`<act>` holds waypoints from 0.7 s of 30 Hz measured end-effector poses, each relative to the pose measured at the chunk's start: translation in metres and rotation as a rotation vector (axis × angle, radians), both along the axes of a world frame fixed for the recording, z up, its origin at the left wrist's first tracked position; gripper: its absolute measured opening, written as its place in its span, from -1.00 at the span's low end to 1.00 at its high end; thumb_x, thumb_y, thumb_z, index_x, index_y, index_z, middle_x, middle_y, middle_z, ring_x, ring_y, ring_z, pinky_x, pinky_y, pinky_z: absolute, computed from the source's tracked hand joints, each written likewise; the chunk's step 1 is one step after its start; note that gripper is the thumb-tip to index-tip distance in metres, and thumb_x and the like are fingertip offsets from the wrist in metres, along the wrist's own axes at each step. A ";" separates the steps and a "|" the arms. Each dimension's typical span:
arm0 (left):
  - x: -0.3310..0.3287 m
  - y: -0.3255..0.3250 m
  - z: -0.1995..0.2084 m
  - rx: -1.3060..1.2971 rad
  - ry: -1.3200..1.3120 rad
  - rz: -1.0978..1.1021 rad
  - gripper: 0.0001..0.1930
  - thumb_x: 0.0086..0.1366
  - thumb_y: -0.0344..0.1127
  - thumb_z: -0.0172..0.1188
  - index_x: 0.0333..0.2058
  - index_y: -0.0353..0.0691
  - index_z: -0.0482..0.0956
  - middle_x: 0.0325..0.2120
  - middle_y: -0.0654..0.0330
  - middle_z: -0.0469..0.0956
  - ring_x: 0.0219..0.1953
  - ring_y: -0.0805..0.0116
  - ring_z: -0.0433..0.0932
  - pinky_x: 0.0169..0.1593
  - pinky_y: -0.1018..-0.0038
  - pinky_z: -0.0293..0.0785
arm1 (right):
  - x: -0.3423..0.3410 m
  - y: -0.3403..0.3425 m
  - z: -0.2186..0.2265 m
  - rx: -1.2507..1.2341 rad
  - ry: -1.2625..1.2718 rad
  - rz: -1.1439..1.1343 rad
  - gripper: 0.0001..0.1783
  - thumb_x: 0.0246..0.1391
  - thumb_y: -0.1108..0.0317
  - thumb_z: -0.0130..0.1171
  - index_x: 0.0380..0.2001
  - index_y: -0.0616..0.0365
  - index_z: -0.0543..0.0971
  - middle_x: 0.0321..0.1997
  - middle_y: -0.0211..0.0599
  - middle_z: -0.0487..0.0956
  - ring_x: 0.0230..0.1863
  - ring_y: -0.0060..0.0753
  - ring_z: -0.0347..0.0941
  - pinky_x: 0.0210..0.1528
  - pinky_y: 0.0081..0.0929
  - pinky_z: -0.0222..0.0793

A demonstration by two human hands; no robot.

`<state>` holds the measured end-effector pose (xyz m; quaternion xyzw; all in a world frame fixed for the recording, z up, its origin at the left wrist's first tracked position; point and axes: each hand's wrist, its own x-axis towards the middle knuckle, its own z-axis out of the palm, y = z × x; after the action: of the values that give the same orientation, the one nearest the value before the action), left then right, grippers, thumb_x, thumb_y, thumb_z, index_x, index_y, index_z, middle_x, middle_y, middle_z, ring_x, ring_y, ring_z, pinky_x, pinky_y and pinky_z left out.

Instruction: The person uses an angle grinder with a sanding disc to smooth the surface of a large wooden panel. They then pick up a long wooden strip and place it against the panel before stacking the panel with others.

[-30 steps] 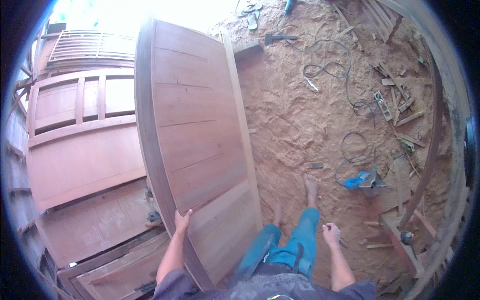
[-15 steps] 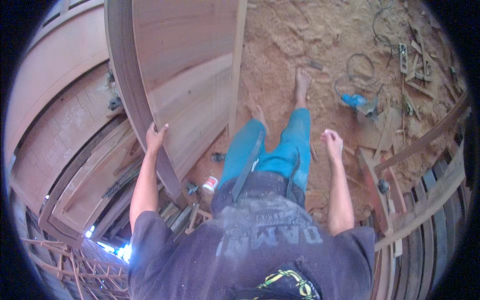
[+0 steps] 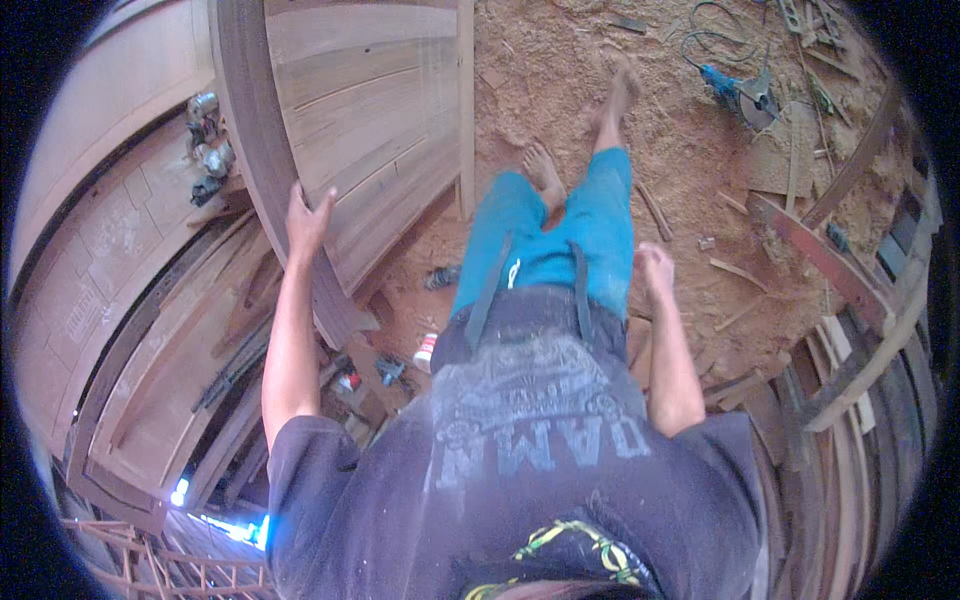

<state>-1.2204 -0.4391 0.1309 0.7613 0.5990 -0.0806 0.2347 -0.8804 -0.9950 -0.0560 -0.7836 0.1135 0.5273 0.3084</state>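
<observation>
On my left a tall wooden door panel (image 3: 370, 110) stands with its thick dark side edge (image 3: 262, 150) toward me. My left hand (image 3: 308, 222) is at that edge, its thumb spread from the fingers; it looks open, and any contact with the wood is hard to make out. My right hand (image 3: 655, 268) hangs beside my right thigh, slightly blurred, fingers curled in, and nothing shows in it. Ahead on the right, a blue circular saw (image 3: 742, 95) with its cord lies on the sawdust-covered ground, out of reach of both hands.
Several planks (image 3: 850, 400) are piled at the lower right beside a reddish board (image 3: 825, 260). More boards (image 3: 180, 330) lie at the left, with metal power tools (image 3: 208, 150) on them. A white-and-red tub (image 3: 426, 352) stands by my left leg. Wood scraps (image 3: 740, 272) litter the ground.
My view has shifted, so the saw and my feet sit higher in it. My left hand has moved up along the panel's edge, its thumb now spread wider. The right hand stays low and curled.
</observation>
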 end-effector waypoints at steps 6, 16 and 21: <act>-0.038 -0.028 -0.001 0.058 0.124 -0.100 -0.33 0.29 -0.07 0.38 0.22 -0.38 0.42 0.12 -0.12 0.58 0.17 0.07 0.56 0.25 0.23 0.41 | -0.139 -0.092 0.025 -0.025 -0.154 -0.006 -0.59 0.33 0.14 0.16 -0.08 0.32 0.69 -0.17 -0.17 0.73 -0.23 -0.27 0.68 -0.15 -0.36 0.53; -0.047 -0.013 -0.026 0.107 0.038 -0.095 -0.26 0.25 -0.04 0.42 0.24 -0.38 0.37 0.12 -0.16 0.55 0.21 0.00 0.53 0.28 0.21 0.38 | -0.161 -0.173 0.048 -0.014 0.084 -0.477 -0.61 0.39 0.11 0.16 0.07 0.16 0.62 -0.10 -0.33 0.71 -0.18 -0.55 0.65 -0.32 -0.56 0.50; -0.049 -0.010 -0.022 0.064 0.043 -0.105 -0.15 0.19 -0.03 0.48 0.30 -0.39 0.31 0.15 -0.14 0.53 0.23 0.00 0.51 0.32 0.24 0.35 | -0.180 -0.192 0.058 0.015 0.054 -0.486 -0.60 0.39 0.11 0.17 0.10 0.15 0.60 -0.06 -0.31 0.71 -0.16 -0.54 0.65 -0.29 -0.59 0.50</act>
<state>-1.2695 -0.4495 0.1085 0.7969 0.5656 -0.0899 0.1925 -1.0603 -1.1871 0.0017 -0.7165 0.3030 0.4593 0.4288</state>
